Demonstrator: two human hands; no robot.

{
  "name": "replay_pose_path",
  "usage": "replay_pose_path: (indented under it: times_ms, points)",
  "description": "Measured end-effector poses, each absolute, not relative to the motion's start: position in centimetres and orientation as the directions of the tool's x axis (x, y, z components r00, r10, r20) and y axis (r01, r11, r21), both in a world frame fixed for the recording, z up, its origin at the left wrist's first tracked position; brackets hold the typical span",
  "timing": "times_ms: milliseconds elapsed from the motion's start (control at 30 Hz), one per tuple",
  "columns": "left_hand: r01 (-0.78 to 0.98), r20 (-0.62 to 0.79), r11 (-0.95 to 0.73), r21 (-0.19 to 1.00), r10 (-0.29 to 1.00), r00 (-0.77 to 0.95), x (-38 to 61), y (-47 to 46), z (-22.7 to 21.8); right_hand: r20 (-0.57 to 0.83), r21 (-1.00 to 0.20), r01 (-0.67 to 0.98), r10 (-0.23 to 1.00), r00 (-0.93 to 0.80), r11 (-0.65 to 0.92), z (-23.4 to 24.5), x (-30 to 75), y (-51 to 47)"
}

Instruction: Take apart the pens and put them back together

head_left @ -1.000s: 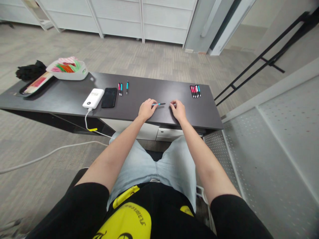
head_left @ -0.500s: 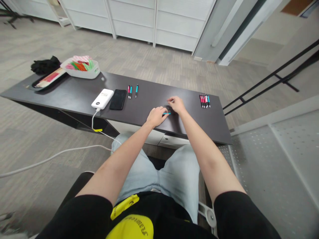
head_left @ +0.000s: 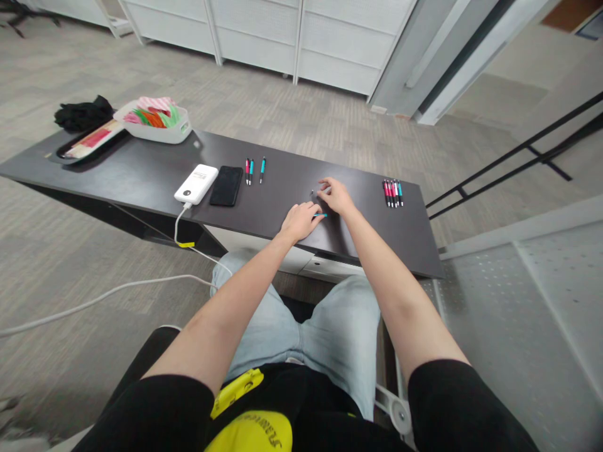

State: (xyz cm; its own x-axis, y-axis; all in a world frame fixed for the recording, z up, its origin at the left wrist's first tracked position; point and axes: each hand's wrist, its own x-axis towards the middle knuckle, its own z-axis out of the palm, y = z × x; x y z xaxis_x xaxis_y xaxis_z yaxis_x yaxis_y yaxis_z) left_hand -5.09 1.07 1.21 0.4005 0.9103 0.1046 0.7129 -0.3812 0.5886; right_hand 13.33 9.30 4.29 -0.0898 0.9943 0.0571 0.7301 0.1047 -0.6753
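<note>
My left hand (head_left: 300,221) rests low over the dark desk, its fingers closed on a teal pen piece (head_left: 321,215) whose end pokes out by the thumb. Just beyond it is my right hand (head_left: 336,196), thumb and forefinger apart. A small silvery piece (head_left: 311,193) is on the desk beside the right fingertips, too small to name. Left of the hands lie a red pen (head_left: 247,171), a teal pen (head_left: 251,172) and a separate teal pen (head_left: 262,170). Toward the right end, several red and teal pens (head_left: 392,193) lie in a row.
A black phone (head_left: 226,186) and a white power bank (head_left: 196,183) with a cable (head_left: 178,227) lie to the left. Farther left are a white basket (head_left: 162,134) of colourful items, a black tray (head_left: 70,159) and a black cloth bundle (head_left: 83,114). A drawer front (head_left: 330,268) is below the desktop (head_left: 277,188).
My right thumb and forefinger have spread apart, and the small silvery piece now shows on the desk beside them. My left hand keeps hold of the teal piece. The view has shifted slightly.
</note>
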Motion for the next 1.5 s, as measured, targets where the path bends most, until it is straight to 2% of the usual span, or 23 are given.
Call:
replay_pose_path:
  times_ms: [167,500,767,1000,1167,1500]
  points:
    - [0.714,0.108,-0.373,0.593,0.915,0.388,-5.1,1.3,1.0,0.08,-0.721,0.692,0.996,0.041,0.03,3.6,17.5,5.0]
    - [0.703,0.141,-0.396,0.59,0.908,0.394,-5.6,1.6,0.4,-0.045,-0.74,0.673,0.997,-0.064,0.01,2.5,17.8,-0.5]
    - [0.712,0.141,-0.456,0.535,0.878,0.457,-6.0,1.3,0.8,0.053,-0.623,0.774,0.993,-0.106,0.115,1.5,17.3,-0.2]
    - [0.734,0.129,-0.489,0.471,0.862,0.491,-6.2,1.5,0.7,0.15,-0.593,0.77,0.972,-0.181,0.235,0.7,17.1,-0.2]
    - [0.719,0.127,-0.475,0.507,0.866,0.483,-6.3,1.6,0.3,0.21,-0.585,0.758,0.956,-0.204,0.29,-0.1,17.5,0.0]
    - [0.585,0.12,-0.441,0.681,0.855,0.505,-6.6,2.1,0.6,0.305,-0.583,0.713,0.918,-0.252,0.389,-1.3,18.1,0.3]
